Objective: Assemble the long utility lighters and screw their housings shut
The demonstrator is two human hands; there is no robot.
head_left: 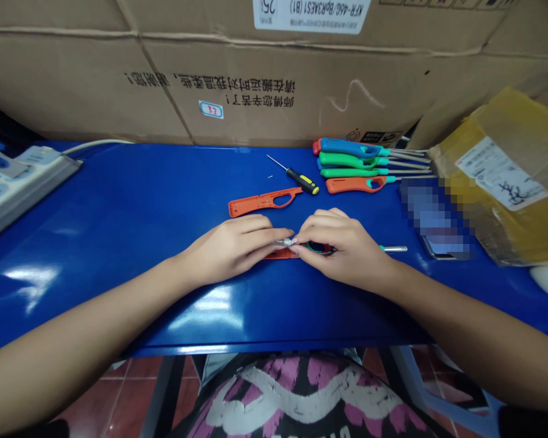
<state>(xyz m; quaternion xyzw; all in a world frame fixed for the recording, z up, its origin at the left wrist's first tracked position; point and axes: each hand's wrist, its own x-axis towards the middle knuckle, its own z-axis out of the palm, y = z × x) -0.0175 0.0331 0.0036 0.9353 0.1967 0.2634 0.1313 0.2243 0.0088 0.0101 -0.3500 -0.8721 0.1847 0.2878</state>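
Both my hands rest on the blue table (pixel 119 231), fingertips meeting over a taken-apart long lighter (pixel 283 253). My left hand (pixel 232 246) pinches a small silvery part (pixel 284 242) at the lighter's orange half. My right hand (pixel 338 243) is closed over the lighter's middle; its metal nozzle (pixel 394 249) pokes out to the right. Just behind my hands lies a separate orange lighter shell (pixel 262 201). A small black and yellow screwdriver (pixel 296 177) is behind that.
Several whole long lighters (pixel 356 164) in blue, green and orange lie at the back right. A phone (pixel 436 222) and a yellow taped parcel (pixel 506 176) sit right. A power strip (pixel 13 182) is at left. Cardboard boxes (pixel 256 79) wall the back.
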